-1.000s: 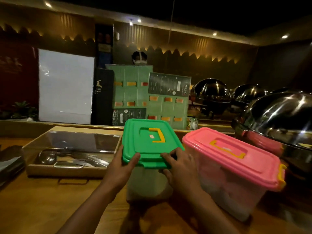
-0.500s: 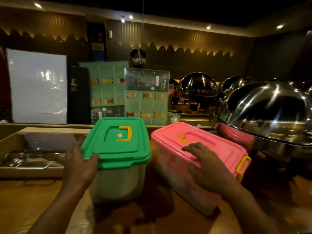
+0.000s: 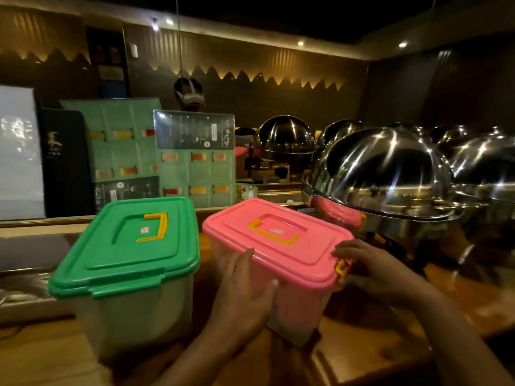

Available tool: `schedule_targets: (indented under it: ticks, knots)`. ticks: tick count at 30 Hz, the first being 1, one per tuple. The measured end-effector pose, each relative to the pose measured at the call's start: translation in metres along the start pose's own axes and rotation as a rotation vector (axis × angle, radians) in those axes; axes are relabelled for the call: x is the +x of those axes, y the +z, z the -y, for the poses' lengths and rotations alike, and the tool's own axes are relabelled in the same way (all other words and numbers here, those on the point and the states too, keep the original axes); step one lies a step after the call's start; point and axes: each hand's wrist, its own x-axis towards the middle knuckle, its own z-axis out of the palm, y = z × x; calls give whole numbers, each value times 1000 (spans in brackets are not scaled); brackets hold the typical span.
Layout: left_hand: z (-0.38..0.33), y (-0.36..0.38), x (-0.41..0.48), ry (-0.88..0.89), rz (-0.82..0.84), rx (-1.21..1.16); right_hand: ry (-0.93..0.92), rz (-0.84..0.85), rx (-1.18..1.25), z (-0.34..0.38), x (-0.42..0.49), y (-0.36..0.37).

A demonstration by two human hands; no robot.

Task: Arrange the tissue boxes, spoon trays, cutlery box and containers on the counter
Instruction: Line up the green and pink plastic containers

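Your two hands are on the pink-lid container (image 3: 281, 263), one on each side. Your left hand (image 3: 245, 291) lies flat and open against its near wall at about 7 o'clock from the lid's middle, fingers spread and pointing up, thumb just under the lid's edge. Your right hand (image 3: 370, 271) is at the box's right end, at about 4 o'clock, with curled fingers touching the yellow clip (image 3: 340, 270) there. The hands press the box between them; neither one is closed into a fist.

The pink-lid container sits on the wooden counter (image 3: 41, 358), a little to the right of the middle of your view. It is turned at a slant. A yellow handle (image 3: 271, 232) lies flat on its lid.

The green-lid container (image 3: 131, 254) stands just beside it at 9 o'clock, with a small gap between them. No hand touches it.

At 2 o'clock from the pink box, very near, is a big shiny metal dome (image 3: 387, 174). More domes stand behind it and to its right. Behind the boxes, at 11 o'clock, green menu boards (image 3: 195, 165) lean upright. At the far left, at 9 o'clock, a tray (image 3: 25, 299) shows in part, too dark to tell what is in it.
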Motion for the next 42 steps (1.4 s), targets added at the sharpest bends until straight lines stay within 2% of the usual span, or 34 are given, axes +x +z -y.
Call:
schedule_targets:
  ticks: [3, 6, 10, 14, 18, 21, 23, 30, 42]
  knots:
    - [0, 16, 4, -81, 89, -193, -27, -63, 44, -1, -2, 5]
    - [2, 26, 7, -122, 111, -275, -45, -113, 23, 6, -3, 9]
    - [5, 28, 16, -192, 46, -231, -123, -270, 2, 39, -7, 27]
    - [22, 20, 35, -227, -61, -229, -124, -429, 9, 78, -9, 58]
    - [43, 10, 50, -239, -74, -402, -58, -466, 118, 73, -12, 68]
    - [47, 5, 57, -248, -64, -507, 92, -532, 210, 46, -16, 68]
    - [49, 7, 62, -254, -76, -539, 158, -541, 262, 33, -15, 71]
    - [44, 19, 78, -253, -92, -464, 180, -535, 336, 16, 0, 83]
    - [47, 47, 119, -245, -39, -481, 217, -575, 305, -12, 30, 82]
